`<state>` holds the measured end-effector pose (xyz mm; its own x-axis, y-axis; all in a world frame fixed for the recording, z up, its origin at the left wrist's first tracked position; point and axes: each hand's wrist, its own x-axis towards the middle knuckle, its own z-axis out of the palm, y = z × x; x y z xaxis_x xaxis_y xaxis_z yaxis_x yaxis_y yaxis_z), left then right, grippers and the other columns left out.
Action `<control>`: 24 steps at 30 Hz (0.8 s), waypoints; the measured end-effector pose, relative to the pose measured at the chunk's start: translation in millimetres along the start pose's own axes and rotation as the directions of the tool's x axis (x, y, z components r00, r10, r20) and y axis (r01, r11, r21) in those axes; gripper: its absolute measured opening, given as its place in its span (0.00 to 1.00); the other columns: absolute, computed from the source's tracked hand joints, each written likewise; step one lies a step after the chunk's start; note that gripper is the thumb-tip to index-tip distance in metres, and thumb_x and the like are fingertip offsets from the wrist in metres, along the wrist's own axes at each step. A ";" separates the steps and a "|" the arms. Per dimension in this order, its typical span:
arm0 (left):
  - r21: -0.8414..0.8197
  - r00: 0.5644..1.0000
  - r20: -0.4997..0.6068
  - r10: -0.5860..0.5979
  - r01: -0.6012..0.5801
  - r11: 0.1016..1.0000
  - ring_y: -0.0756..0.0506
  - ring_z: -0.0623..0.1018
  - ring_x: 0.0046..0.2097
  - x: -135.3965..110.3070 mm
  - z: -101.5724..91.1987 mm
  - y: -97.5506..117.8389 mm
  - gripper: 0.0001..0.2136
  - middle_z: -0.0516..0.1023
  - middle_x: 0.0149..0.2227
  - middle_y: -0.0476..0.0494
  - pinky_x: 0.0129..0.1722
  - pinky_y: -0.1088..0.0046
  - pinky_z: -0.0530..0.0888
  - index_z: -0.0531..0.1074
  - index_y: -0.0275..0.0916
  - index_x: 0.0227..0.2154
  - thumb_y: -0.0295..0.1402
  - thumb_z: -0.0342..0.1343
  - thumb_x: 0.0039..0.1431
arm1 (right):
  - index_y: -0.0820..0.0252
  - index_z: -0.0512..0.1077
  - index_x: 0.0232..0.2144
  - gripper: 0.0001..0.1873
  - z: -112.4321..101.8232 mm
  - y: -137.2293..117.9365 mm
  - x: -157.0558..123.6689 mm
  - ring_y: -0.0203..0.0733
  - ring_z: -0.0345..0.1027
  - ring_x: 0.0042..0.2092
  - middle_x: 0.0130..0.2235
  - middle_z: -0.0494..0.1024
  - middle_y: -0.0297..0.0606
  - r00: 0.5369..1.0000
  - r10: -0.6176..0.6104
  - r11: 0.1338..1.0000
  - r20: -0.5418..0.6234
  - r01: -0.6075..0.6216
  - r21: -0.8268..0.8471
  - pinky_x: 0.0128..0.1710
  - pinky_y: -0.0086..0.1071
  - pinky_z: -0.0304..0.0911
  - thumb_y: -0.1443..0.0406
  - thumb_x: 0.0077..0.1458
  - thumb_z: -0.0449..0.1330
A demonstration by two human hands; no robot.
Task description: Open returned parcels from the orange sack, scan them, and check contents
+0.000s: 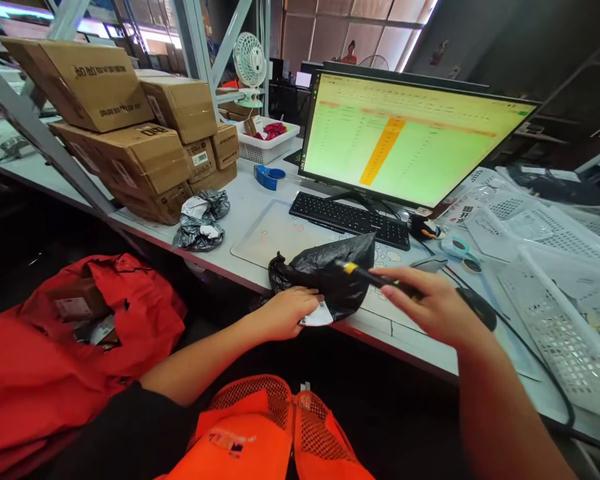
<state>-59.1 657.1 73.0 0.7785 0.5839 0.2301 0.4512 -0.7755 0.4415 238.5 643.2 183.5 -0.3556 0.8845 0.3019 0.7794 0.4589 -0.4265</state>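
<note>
A black plastic mailer bag (347, 283) with a white label lies at the desk's front edge, its left end crumpled. My left hand (287, 312) grips the bag's near side by the label, fingers closed on the plastic. In my right hand (430, 303) is a slim black utility knife (367, 272) with a yellow part near its front end. The knife points left over the bag; its tip is blurred, and I cannot tell whether it touches the plastic. Under the bag is a pale desk mat (260, 233).
A keyboard (350, 220) and monitor (400, 140) stand behind the bag. Cartons (140, 157), crumpled black plastic (203, 220) and a blue tape dispenser (269, 177) are left. White baskets (570, 320) and a mouse (477, 308) are right. A red sack (145, 293) holds parcels below left.
</note>
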 end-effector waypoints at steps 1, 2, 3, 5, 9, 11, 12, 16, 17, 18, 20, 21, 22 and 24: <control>-0.004 1.000 -0.013 0.002 -0.002 1.000 0.33 0.70 0.68 0.1 -1.2 0.2 0.27 0.74 0.64 0.30 0.69 0.50 0.67 0.75 0.35 0.54 0.16 0.58 0.48 | 0.50 0.80 0.52 0.21 7.7 -12.5 3.1 0.46 0.77 0.43 0.43 0.84 0.39 0.995 -0.078 0.997 0.066 0.079 -0.011 0.45 0.38 0.70 0.52 0.63 0.57; -0.005 1.000 -0.026 0.004 -0.005 1.000 0.33 0.71 0.67 -0.1 -2.4 0.3 0.26 0.75 0.63 0.29 0.68 0.50 0.68 0.75 0.34 0.54 0.17 0.58 0.50 | 0.51 0.80 0.52 0.21 17.4 -22.6 6.9 0.46 0.77 0.42 0.42 0.83 0.40 0.985 -0.131 0.990 0.117 0.136 -0.040 0.44 0.37 0.70 0.52 0.65 0.56; -0.007 0.999 -0.035 0.007 -0.007 1.000 0.33 0.72 0.66 -0.5 -3.2 0.4 0.24 0.75 0.62 0.29 0.68 0.51 0.68 0.76 0.34 0.53 0.17 0.58 0.51 | 0.51 0.80 0.53 0.21 27.1 -30.0 11.3 0.45 0.77 0.41 0.42 0.83 0.40 0.975 -0.158 0.981 0.156 0.173 -0.083 0.42 0.36 0.69 0.53 0.66 0.55; -0.016 0.999 -0.038 0.004 -0.005 1.000 0.33 0.73 0.65 -1.9 -3.3 0.0 0.22 0.75 0.62 0.29 0.67 0.51 0.69 0.77 0.34 0.52 0.18 0.58 0.53 | 0.52 0.80 0.55 0.22 38.8 -35.7 20.3 0.44 0.76 0.39 0.42 0.82 0.40 0.965 -0.153 0.962 0.215 0.196 -0.192 0.38 0.35 0.68 0.55 0.66 0.55; -0.076 0.999 0.011 -0.034 0.035 0.996 0.37 0.69 0.70 -5.5 0.9 -5.1 0.31 0.72 0.66 0.32 0.70 0.51 0.64 0.73 0.39 0.59 0.16 0.58 0.50 | 0.46 0.82 0.50 0.18 -3.1 -9.3 23.8 0.47 0.76 0.36 0.43 0.82 0.41 0.974 0.177 0.874 0.143 -0.089 -0.478 0.34 0.39 0.67 0.54 0.60 0.62; -0.103 0.998 0.028 -0.051 0.054 0.993 0.37 0.67 0.70 -7.1 1.7 -7.4 0.32 0.71 0.66 0.33 0.71 0.51 0.62 0.72 0.39 0.60 0.16 0.58 0.50 | 0.46 0.84 0.45 0.15 -46.5 19.4 13.5 0.53 0.74 0.35 0.43 0.82 0.46 0.871 0.478 0.658 -0.109 -0.438 -0.613 0.32 0.46 0.67 0.53 0.58 0.64; -0.115 0.998 0.029 -0.055 0.058 0.992 0.37 0.67 0.70 -7.9 0.6 -7.3 0.30 0.71 0.66 0.33 0.71 0.51 0.62 0.73 0.39 0.59 0.17 0.58 0.51 | 0.46 0.84 0.44 0.15 -65.7 34.7 6.2 0.58 0.74 0.37 0.43 0.82 0.49 0.793 0.573 0.539 -0.207 -0.555 -0.633 0.33 0.51 0.67 0.51 0.58 0.64; -0.187 0.994 0.075 -0.081 0.094 0.978 0.32 0.71 0.68 -8.4 -22.0 4.2 0.18 0.75 0.63 0.32 0.67 0.54 0.67 0.80 0.40 0.45 0.33 0.72 0.50 | 0.46 0.80 0.52 0.23 -77.1 79.4 -22.5 0.64 0.74 0.45 0.49 0.80 0.52 0.794 0.520 0.579 -0.315 -0.599 -0.554 0.39 0.57 0.69 0.46 0.62 0.59; -0.200 0.990 0.103 -0.096 0.115 0.973 0.32 0.75 0.64 -6.6 -32.1 8.7 0.18 0.79 0.60 0.34 0.64 0.57 0.70 0.80 0.42 0.43 0.39 0.74 0.50 | 0.48 0.78 0.55 0.24 -61.5 84.6 -26.4 0.63 0.74 0.47 0.51 0.80 0.52 0.819 0.498 0.626 -0.285 -0.567 -0.535 0.41 0.55 0.69 0.48 0.63 0.57; -0.210 0.987 0.117 -0.112 0.135 0.968 0.33 0.80 0.58 -3.2 -43.1 12.6 0.19 0.82 0.54 0.36 0.59 0.61 0.74 0.80 0.43 0.44 0.44 0.72 0.52 | 0.52 0.77 0.57 0.25 -41.0 88.0 -28.3 0.62 0.74 0.48 0.53 0.79 0.53 0.839 0.484 0.665 -0.248 -0.536 -0.520 0.43 0.53 0.70 0.49 0.65 0.56; -0.204 0.988 0.033 -0.154 0.157 0.966 0.39 0.84 0.48 9.3 -64.1 16.5 0.16 0.85 0.45 0.41 0.50 0.66 0.75 0.79 0.44 0.46 0.46 0.65 0.61 | 0.57 0.74 0.61 0.27 5.8 91.4 -26.9 0.60 0.74 0.50 0.55 0.77 0.53 0.846 0.497 0.696 -0.193 -0.521 -0.493 0.45 0.50 0.70 0.52 0.68 0.51; -0.177 0.982 -0.068 -0.177 0.162 0.971 0.40 0.83 0.47 18.4 -72.4 15.3 0.14 0.85 0.45 0.42 0.50 0.67 0.75 0.79 0.43 0.48 0.45 0.61 0.66 | 0.59 0.72 0.62 0.28 27.8 92.2 -24.6 0.60 0.73 0.50 0.55 0.77 0.54 0.840 0.512 0.701 -0.176 -0.528 -0.480 0.46 0.49 0.70 0.53 0.69 0.49; -0.131 0.963 -0.183 -0.197 0.175 0.976 0.41 0.82 0.49 28.9 -78.4 11.7 0.14 0.84 0.47 0.41 0.51 0.67 0.74 0.78 0.42 0.50 0.43 0.59 0.67 | 0.62 0.71 0.63 0.28 46.7 92.5 -21.8 0.60 0.73 0.51 0.55 0.76 0.56 0.836 0.526 0.703 -0.159 -0.532 -0.472 0.48 0.49 0.69 0.55 0.69 0.48; -0.024 0.920 -0.323 -0.224 0.228 0.973 0.39 0.78 0.56 51.8 -82.9 -1.3 0.17 0.81 0.55 0.39 0.56 0.65 0.72 0.77 0.41 0.54 0.41 0.60 0.67 | 0.67 0.70 0.63 0.28 72.7 90.4 -16.8 0.63 0.70 0.54 0.56 0.75 0.60 0.836 0.527 0.709 -0.156 -0.533 -0.462 0.52 0.52 0.67 0.58 0.68 0.49</control>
<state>-55.6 708.3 156.3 0.4743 0.7879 0.3928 0.6067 -0.6158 0.5026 277.4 675.9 77.9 0.1936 0.9678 0.1606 0.9803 -0.1845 -0.0698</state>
